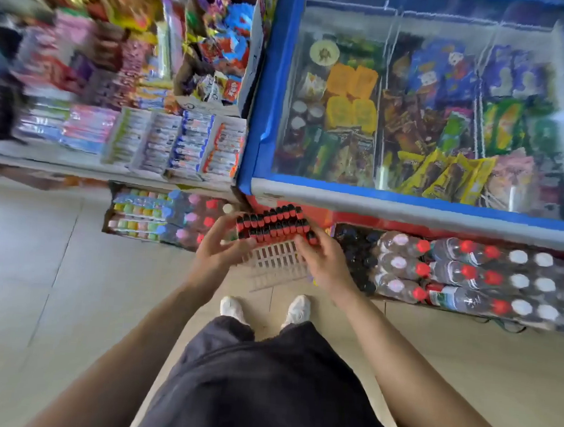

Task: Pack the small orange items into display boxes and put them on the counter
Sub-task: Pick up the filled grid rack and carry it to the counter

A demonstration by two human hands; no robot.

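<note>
I hold a white slotted display tray [276,262] in front of me, above the floor. Its far half is filled with two rows of small orange-red items with black caps [271,226], standing side by side. The near rows of slots are bare. My left hand [219,245] grips the tray's left side, thumb near the items. My right hand [320,262] grips the right side, fingertips touching the last item in the row. The picture is blurred by motion.
A blue-framed glass-top freezer [416,201] full of ice creams stands ahead on the right. Shrink-wrapped bottle packs [462,274] lie on the floor below it. A counter shelf [79,164] with snack boxes is at the left, drink packs [171,219] beneath. Tiled floor lies around my feet.
</note>
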